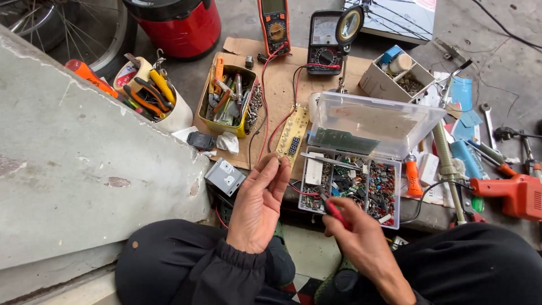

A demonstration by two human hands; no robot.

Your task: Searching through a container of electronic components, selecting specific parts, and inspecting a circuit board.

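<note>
Two hands work low in the head view, above the person's dark-trousered knees. Left hand (258,204) is raised palm-up, fingers curled narrow with thumb and fingertips pinched together on something too small to make out. Right hand (361,240) is closed around a red-handled tool (334,211) whose tip points toward the clear plastic parts box (350,186). That box lies just ahead of both hands, its lid (377,121) standing open and its compartments full of small electronic components. Beside the box to the left lies a yellowish circuit board (294,135) with a small digit display, red wires trailing from it up to an orange multimeter (275,25) and a black analogue meter (323,42). Farther left sits a yellow tin of tools (228,101); far right lies an orange soldering gun (511,195).
</note>
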